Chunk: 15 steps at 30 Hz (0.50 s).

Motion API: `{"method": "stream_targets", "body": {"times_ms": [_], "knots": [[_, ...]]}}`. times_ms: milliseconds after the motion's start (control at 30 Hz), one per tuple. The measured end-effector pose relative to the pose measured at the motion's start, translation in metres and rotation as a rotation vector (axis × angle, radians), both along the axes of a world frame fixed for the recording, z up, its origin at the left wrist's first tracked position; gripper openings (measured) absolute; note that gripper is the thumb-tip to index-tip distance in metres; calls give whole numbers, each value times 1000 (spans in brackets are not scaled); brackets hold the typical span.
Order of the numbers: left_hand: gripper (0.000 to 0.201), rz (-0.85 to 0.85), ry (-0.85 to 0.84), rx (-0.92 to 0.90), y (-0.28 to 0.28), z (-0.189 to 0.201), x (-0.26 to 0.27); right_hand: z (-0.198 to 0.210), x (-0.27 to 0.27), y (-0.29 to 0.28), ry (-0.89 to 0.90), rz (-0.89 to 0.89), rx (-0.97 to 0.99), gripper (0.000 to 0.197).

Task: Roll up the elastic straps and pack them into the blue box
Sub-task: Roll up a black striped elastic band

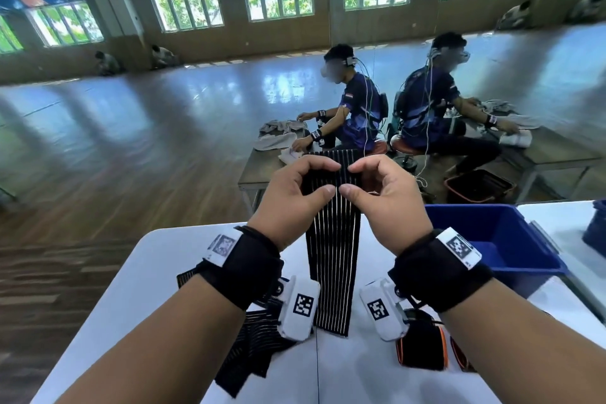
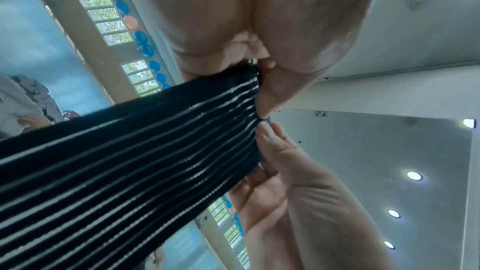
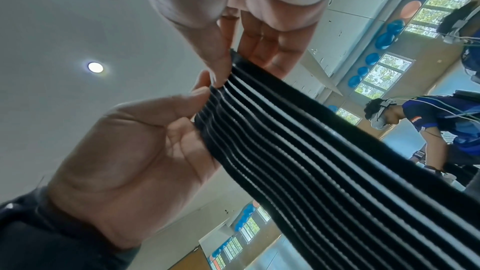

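Observation:
I hold a black elastic strap with thin white stripes (image 1: 331, 256) up over the white table (image 1: 157, 272); its lower end rests on the tabletop. My left hand (image 1: 333, 179) and right hand (image 1: 348, 180) pinch its upper end side by side, thumbs on the near face, fingers curled behind. The left wrist view shows the strap (image 2: 130, 161) stretching away from both thumbs. In the right wrist view the strap (image 3: 337, 161) runs down to the right. The blue box (image 1: 511, 259) stands open at the right of the table.
Another striped black strap (image 1: 252, 341) lies loose under my left wrist. A black roll with orange edges (image 1: 423, 351) sits under my right wrist. A second blue container (image 1: 595, 226) is at the far right edge. Beyond, a person sits at another table with towels.

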<state>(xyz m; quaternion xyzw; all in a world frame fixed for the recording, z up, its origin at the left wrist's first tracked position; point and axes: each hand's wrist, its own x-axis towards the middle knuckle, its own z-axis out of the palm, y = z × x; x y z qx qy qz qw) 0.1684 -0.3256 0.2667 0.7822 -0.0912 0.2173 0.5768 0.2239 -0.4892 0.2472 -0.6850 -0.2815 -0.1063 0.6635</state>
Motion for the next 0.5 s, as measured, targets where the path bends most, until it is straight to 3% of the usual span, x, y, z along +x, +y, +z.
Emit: {"method": "stream_targets", "body": {"times_ms": [333, 400, 500], "knots": [[41, 40, 37, -227, -24, -1, 5, -1, -5, -2, 60, -18, -2, 25], [42, 52, 61, -263, -22, -5, 10, -14, -8, -6, 91, -13, -35, 27], [44, 78, 115, -326, -16, -19, 18, -61, -22, -17, 79, 55, -268, 32]]}}
